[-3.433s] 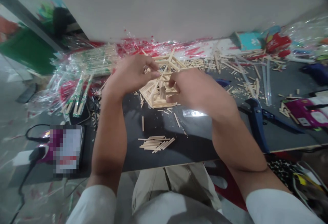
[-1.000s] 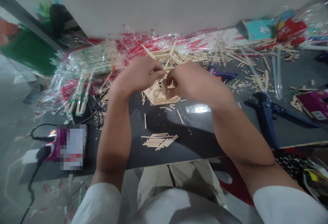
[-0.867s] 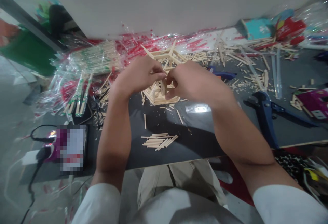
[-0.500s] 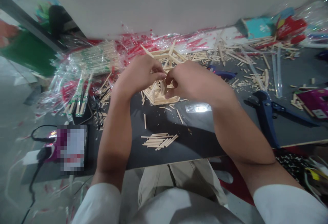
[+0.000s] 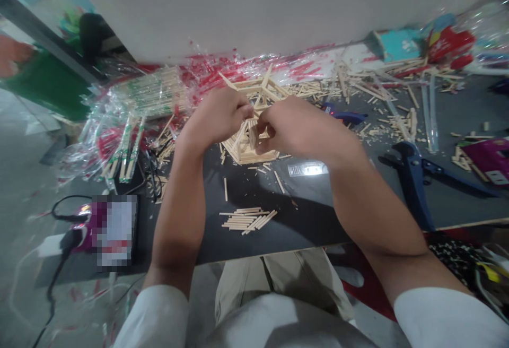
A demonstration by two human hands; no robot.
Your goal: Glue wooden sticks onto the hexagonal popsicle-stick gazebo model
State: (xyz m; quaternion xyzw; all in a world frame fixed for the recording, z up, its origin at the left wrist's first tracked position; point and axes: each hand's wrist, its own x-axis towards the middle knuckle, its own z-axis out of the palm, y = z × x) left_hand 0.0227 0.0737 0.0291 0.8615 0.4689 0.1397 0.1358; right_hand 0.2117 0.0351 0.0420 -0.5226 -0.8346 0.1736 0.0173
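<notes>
A model built of thin wooden sticks (image 5: 258,155) stands on the dark table, partly hidden behind both hands. My right hand (image 5: 288,125) is closed at its near side, thumb and fingers pinched on a small stick panel (image 5: 253,135). My left hand (image 5: 222,114) is over the model's left part, its fingers curled together; whatever they hold, if anything, is too small to make out. Nearer the table's front edge lies a loose pile of short sticks (image 5: 248,219), with a single stick (image 5: 226,189) behind it.
A steel ruler (image 5: 308,168), blue cutters (image 5: 413,178) and a blue tool (image 5: 345,114) lie to the right. Wrapped stick bundles (image 5: 147,90) are at the back left. A phone (image 5: 117,231) and power strip (image 5: 85,226) sit at the front left.
My left fingers have drawn slightly back to the left, away from my right fingertips and the small panel. My right hand has hardly moved.
</notes>
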